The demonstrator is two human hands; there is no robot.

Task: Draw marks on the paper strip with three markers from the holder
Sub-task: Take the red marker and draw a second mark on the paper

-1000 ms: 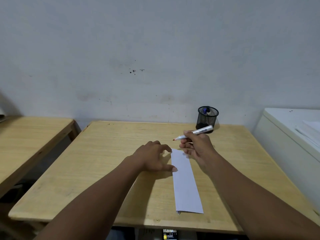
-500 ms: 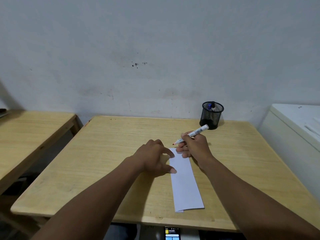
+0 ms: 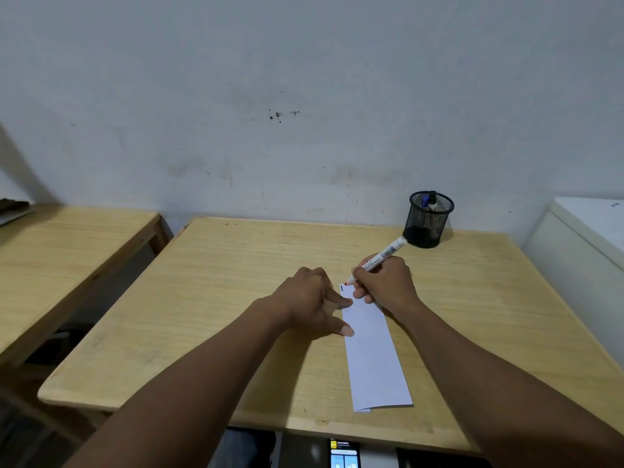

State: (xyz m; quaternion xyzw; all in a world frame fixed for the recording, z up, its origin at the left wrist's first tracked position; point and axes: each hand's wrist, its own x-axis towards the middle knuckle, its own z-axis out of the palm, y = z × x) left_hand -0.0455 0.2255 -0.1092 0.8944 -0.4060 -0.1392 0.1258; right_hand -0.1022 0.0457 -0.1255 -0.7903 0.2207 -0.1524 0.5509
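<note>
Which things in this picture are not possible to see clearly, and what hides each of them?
- Far end of the paper strip, head view: partly covered by the right hand, so any mark beyond the short dark one cannot be told.
- Red tip of the marker: too small to tell if it touches the paper.
- Markers in the holder: mesh hides them; their count is unclear.
- Phone screen: cut off by the bottom edge, text unreadable.

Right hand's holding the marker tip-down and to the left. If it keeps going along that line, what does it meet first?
Likely the paper strip at its far left corner, beside the dark mark; the marker tip in the right hand looks nearly on it.
</note>
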